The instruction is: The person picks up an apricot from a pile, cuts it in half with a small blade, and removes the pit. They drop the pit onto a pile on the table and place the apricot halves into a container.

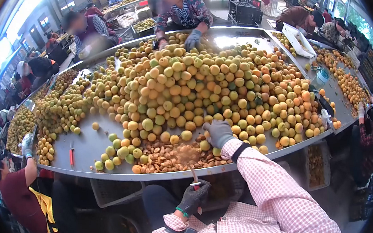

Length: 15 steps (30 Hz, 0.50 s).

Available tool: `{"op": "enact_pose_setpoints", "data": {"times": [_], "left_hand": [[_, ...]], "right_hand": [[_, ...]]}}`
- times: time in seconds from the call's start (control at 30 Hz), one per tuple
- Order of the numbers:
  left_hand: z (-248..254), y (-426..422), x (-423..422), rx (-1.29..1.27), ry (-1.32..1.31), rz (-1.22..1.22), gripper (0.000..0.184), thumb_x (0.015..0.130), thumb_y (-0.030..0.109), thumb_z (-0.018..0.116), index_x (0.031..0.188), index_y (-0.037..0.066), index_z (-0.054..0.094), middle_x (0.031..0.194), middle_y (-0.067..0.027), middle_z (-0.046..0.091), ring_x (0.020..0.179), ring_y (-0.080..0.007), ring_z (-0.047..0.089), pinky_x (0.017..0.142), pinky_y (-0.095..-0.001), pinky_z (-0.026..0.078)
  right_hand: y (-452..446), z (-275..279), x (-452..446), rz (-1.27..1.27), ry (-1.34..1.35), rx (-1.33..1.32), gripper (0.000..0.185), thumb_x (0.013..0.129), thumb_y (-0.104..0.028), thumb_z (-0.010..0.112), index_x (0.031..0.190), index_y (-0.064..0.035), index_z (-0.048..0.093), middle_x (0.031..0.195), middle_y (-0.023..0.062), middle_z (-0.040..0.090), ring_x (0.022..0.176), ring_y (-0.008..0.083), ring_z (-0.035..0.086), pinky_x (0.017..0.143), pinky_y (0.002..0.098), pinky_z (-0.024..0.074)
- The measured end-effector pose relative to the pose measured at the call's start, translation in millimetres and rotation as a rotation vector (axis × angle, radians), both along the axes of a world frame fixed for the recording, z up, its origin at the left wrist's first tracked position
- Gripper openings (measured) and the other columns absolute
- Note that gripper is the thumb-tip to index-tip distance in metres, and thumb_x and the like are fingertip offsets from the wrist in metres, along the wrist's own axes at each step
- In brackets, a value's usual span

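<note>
My left hand (194,196), in a dark grey glove, is closed on a small knife (195,175) just off the table's near edge. The knife's narrow part points up towards the table, and a bit of red shows at the grip. Reaching over the table, my right hand (219,133) in a grey glove has its fingers curled at an apricot (206,134), mostly hidden by the glove. Left of that hand lies a heap of brown apricot pits or pieces (172,156). A large mound of yellow-green apricots (183,85) rises beyond both hands.
A red-handled knife (71,155) lies on the metal table (85,142) at left. Across from me, a co-worker's gloved hand (193,40) touches the mound. Crates (108,191) stand under the near edge. Other people work on both sides.
</note>
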<state>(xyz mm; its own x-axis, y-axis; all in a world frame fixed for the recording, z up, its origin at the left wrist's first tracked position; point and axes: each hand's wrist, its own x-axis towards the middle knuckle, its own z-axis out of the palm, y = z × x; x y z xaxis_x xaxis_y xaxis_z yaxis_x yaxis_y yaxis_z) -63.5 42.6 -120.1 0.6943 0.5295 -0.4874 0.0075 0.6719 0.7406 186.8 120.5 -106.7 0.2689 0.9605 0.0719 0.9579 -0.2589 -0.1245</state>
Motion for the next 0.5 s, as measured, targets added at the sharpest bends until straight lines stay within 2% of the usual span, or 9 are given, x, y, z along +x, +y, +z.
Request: {"op": "enact_pose_setpoints", "data": {"times": [0.1, 0.2, 0.23, 0.27, 0.3, 0.37, 0.4, 0.43, 0.5], "left_hand": [[5, 4, -2, 0.067, -0.009, -0.051, 0.019, 0.088, 0.017, 0.065, 0.103, 0.007, 0.060, 0.073, 0.0039, 0.055, 0.056, -0.0051, 0.047, 0.049, -0.0191, 0.038], [7, 5, 1, 0.064, -0.061, -0.018, 0.016, 0.089, 0.013, 0.063, 0.103, 0.006, 0.060, 0.076, 0.0043, 0.057, 0.059, -0.0048, 0.050, 0.051, -0.0200, 0.041], [8, 4, 7, 0.290, 0.008, 0.026, 0.019, 0.087, 0.016, 0.065, 0.102, 0.006, 0.060, 0.078, 0.0003, 0.060, 0.061, -0.0104, 0.056, 0.053, -0.0244, 0.045], [10, 3, 14, 0.517, 0.076, 0.070, 0.022, 0.086, 0.019, 0.067, 0.102, 0.006, 0.060, 0.080, -0.0037, 0.064, 0.064, -0.0159, 0.062, 0.055, -0.0288, 0.048], [20, 0, 21, 0.521, 0.072, 0.065, 0.022, 0.086, 0.019, 0.067, 0.102, 0.006, 0.060, 0.080, -0.0037, 0.064, 0.064, -0.0159, 0.062, 0.055, -0.0288, 0.048], [42, -8, 31, 1.094, 0.614, -0.151, 0.039, 0.080, 0.030, 0.072, 0.106, 0.006, 0.058, 0.086, -0.0145, 0.066, 0.078, -0.0318, 0.067, 0.064, -0.0380, 0.051], [41, -9, 28, 0.979, 0.538, -0.194, 0.054, 0.073, 0.040, 0.075, 0.112, 0.008, 0.054, 0.090, -0.0218, 0.063, 0.089, -0.0406, 0.062, 0.070, -0.0434, 0.050], [42, -13, 25, 0.979, 0.542, -0.200, 0.054, 0.073, 0.040, 0.075, 0.112, 0.008, 0.054, 0.090, -0.0218, 0.063, 0.089, -0.0406, 0.062, 0.070, -0.0434, 0.050], [53, -24, 17, 0.910, 0.320, -0.246, 0.051, 0.077, 0.034, 0.074, 0.114, 0.008, 0.052, 0.093, -0.0157, 0.065, 0.087, -0.0305, 0.066, 0.074, -0.0371, 0.050]], "right_hand": [[-30, 18, 1, 0.040, 0.551, 0.408, 0.040, 0.076, -0.013, 0.068, 0.114, -0.0115, 0.053, 0.104, 0.0115, 0.058, 0.099, 0.0291, 0.059, 0.083, 0.0408, 0.0476], [-84, 51, -10, -0.024, 1.650, 0.292, 0.051, 0.079, -0.007, 0.065, 0.126, -0.0070, 0.044, 0.114, 0.0080, 0.052, 0.102, 0.0213, 0.058, 0.084, 0.0342, 0.0508], [-104, 61, -20, -0.033, 1.991, 0.192, 0.053, 0.080, -0.006, 0.064, 0.128, -0.0069, 0.042, 0.116, 0.0067, 0.050, 0.102, 0.0187, 0.058, 0.084, 0.0324, 0.0512], [-119, 63, -32, -0.131, 2.077, 0.136, 0.050, 0.081, -0.006, 0.064, 0.127, -0.0066, 0.043, 0.115, 0.0068, 0.051, 0.101, 0.0181, 0.058, 0.084, 0.0310, 0.0509], [-130, 60, -46, -0.228, 2.159, 0.078, 0.048, 0.083, -0.005, 0.063, 0.126, -0.0064, 0.044, 0.114, 0.0069, 0.052, 0.100, 0.0176, 0.058, 0.083, 0.0296, 0.0507], [-143, 38, -70, -0.224, 1.890, 0.077, 0.033, 0.085, -0.010, 0.065, 0.115, -0.0037, 0.053, 0.104, 0.0044, 0.059, 0.094, 0.0124, 0.060, 0.082, 0.0249, 0.0487], [-147, 34, -78, -0.213, 1.831, 0.207, 0.030, 0.085, -0.011, 0.066, 0.112, -0.0033, 0.055, 0.102, 0.0045, 0.060, 0.092, 0.0117, 0.060, 0.082, 0.0244, 0.0484], [-152, 31, -83, -0.206, 1.770, 0.330, 0.028, 0.085, -0.012, 0.067, 0.109, -0.0029, 0.057, 0.100, 0.0045, 0.060, 0.091, 0.0110, 0.060, 0.082, 0.0239, 0.0481], [-161, 41, -77, -0.295, 1.908, 0.320, 0.025, 0.084, -0.010, 0.067, 0.106, -0.0021, 0.058, 0.100, 0.0050, 0.060, 0.091, 0.0124, 0.060, 0.081, 0.0249, 0.0486]]}}
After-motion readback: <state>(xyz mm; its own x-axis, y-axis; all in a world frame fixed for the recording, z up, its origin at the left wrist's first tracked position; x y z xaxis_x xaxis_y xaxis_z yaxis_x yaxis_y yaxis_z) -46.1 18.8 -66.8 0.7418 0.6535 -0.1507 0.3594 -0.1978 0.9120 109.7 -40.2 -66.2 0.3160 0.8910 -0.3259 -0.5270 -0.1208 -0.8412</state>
